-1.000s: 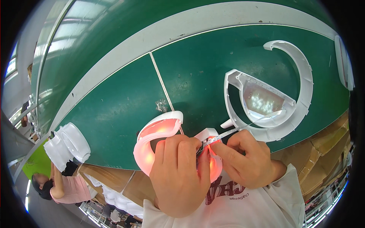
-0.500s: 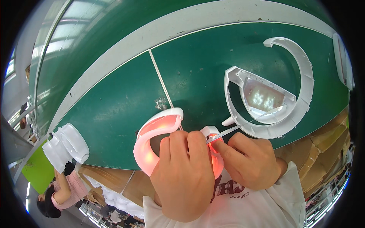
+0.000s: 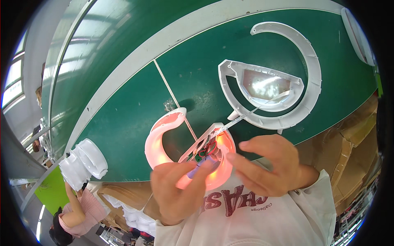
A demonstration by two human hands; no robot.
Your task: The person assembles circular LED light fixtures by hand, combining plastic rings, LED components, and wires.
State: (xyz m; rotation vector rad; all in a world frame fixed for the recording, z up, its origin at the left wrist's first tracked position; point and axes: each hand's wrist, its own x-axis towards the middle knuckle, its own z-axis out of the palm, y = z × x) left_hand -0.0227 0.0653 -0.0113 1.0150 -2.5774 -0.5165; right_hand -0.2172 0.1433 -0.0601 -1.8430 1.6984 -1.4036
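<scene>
A C-shaped plastic housing [image 3: 155, 141] glows pink and orange from within, near the table's front edge. Red, green and black wires show in its opened middle beside a purple cylinder [image 3: 208, 165], which looks like a battery cell. My left hand [image 3: 176, 190] has its thumb and fingers closed about that cylinder. At the housing's right rim, my right hand [image 3: 273, 166] holds nothing, thumb and forefinger apart, one fingertip near the glowing edge. A thin pale strip [image 3: 234, 123] runs from the housing to a white curved shell [image 3: 314, 78] with a lit half-round panel [image 3: 266, 88].
White ribbed plastic parts [image 3: 84, 162] are at the left edge, by a person in a pink top [image 3: 84, 211]. Another pale curved piece [image 3: 357, 35] lies far right. Cardboard [image 3: 349, 151] borders the green table [image 3: 131, 123]. A pale seam [image 3: 166, 84] crosses its surface.
My left hand has shifted down off the housing's middle, baring the wires and purple cylinder. My right hand has let go of the strip, and its fingers have spread.
</scene>
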